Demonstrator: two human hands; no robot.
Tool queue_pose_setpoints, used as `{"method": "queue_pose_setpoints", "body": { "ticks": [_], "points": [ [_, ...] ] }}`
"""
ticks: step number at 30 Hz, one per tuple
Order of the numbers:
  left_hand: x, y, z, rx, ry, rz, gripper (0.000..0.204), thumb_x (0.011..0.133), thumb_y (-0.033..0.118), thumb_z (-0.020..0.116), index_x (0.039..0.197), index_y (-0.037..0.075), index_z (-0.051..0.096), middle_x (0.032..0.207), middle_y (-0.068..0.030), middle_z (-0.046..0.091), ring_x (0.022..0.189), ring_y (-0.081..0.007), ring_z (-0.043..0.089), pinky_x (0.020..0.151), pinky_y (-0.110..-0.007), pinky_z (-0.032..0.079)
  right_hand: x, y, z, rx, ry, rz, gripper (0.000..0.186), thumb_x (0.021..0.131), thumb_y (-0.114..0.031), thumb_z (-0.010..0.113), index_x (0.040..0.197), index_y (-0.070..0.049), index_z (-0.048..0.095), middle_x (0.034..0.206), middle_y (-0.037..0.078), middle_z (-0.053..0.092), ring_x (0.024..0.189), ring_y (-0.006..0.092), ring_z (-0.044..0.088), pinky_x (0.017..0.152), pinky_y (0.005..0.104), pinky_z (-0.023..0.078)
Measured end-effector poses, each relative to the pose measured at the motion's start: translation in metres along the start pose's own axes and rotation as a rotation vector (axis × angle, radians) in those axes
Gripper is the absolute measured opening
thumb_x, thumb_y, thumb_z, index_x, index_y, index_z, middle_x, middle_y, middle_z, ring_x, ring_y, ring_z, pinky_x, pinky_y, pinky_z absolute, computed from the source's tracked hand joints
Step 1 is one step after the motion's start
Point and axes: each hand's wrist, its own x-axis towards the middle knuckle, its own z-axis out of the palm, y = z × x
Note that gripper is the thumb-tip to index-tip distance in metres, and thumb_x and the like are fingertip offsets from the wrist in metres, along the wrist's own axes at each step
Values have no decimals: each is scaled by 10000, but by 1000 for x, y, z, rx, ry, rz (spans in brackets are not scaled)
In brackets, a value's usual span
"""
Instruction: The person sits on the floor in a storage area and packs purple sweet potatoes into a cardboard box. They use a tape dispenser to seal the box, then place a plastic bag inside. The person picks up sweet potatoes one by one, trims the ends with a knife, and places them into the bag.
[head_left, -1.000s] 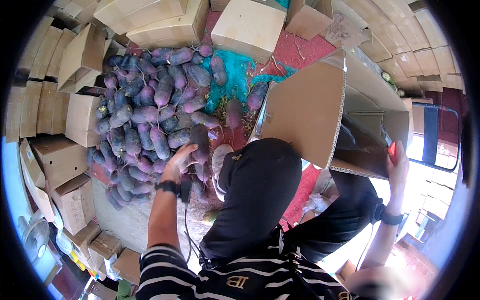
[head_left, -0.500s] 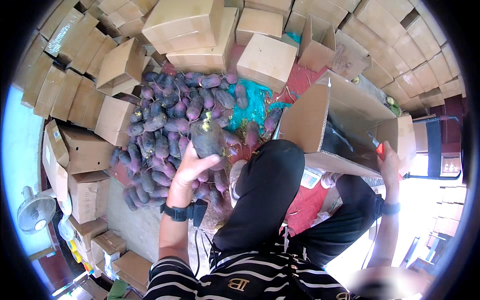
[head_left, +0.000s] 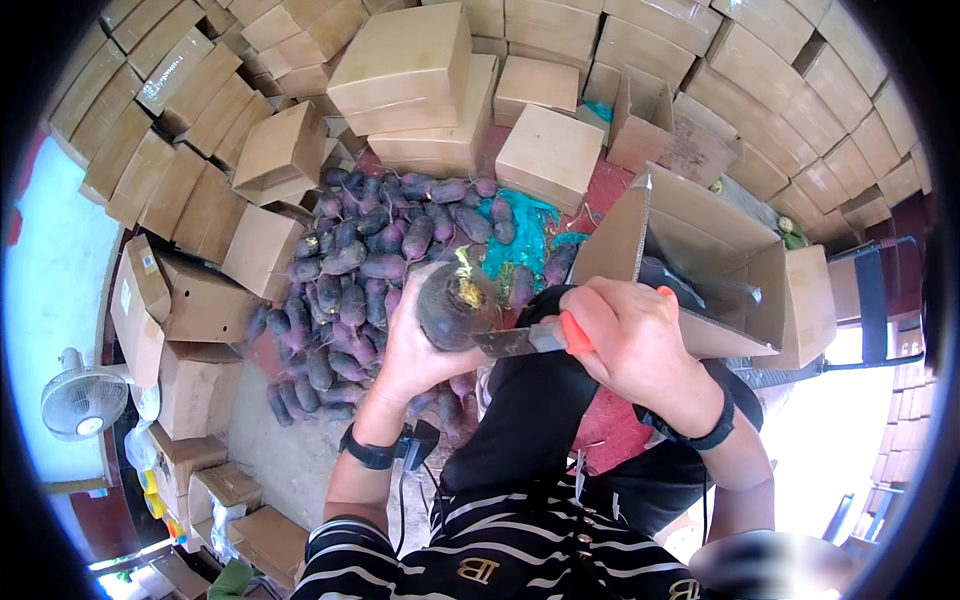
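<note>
My left hand [head_left: 408, 345] grips a fat, dark purple radish [head_left: 450, 312] from its left side and below, its cut yellow-green leaf stubs facing up. In my right hand [head_left: 640, 335] is a knife [head_left: 518, 341] with an orange handle, fingers wrapped round it. The blade reaches left and meets the radish's lower right side; whether it cuts in cannot be made out. Beyond my left hand spreads a pile of similar purple radishes [head_left: 345, 260] on the floor. Right of the pile stands an open cardboard box [head_left: 715, 235] with a dark plastic liner inside.
Closed cartons [head_left: 400, 70] stand behind the pile, and stacked boxes [head_left: 640, 40] line the back. Teal netting [head_left: 522, 215] lies beside the radishes over red floor covering. At the left are a fan [head_left: 85, 400] and more boxes [head_left: 200, 395]. My bent knees are under my hands.
My right hand has brought the knife left from beside the open box to the radish. My left hand has moved slightly right and nearer with the radish. The view has shifted a little.
</note>
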Motion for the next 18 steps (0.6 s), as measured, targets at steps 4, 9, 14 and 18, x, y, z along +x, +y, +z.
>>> {"method": "queue_pose_setpoints", "body": {
  "ticks": [4,9,14,18],
  "points": [
    [-6,7,-3,-10,-40,6,816,536,137,832,1238,-2,441,1138,-95,541,1050,-175,531,926,-325,425,5,-2,10,-9,-8,-12,232,662,-102,679,770,-56,479,659,92,489,597,288,557,512,378,438],
    [-9,5,-2,10,-19,15,817,527,141,840,1230,5,446,1124,-99,555,1043,-177,540,922,-329,431,7,0,21,27,-39,-3,233,660,-90,671,759,-55,462,660,93,494,598,294,560,508,386,441],
    [-11,-7,-5,64,-48,16,828,515,155,846,1226,5,449,1126,-103,554,1048,-186,539,931,-333,425,7,7,33,34,-96,-9,196,675,-69,637,769,-56,466,650,99,507,588,298,563,500,392,449],
    [-15,-18,-12,-45,-101,-34,840,511,157,843,1234,2,445,1127,-95,555,1047,-181,535,937,-321,414,12,8,42,54,-109,-39,161,689,-60,609,773,-57,472,638,103,511,580,296,566,490,394,450]
  ]
}}
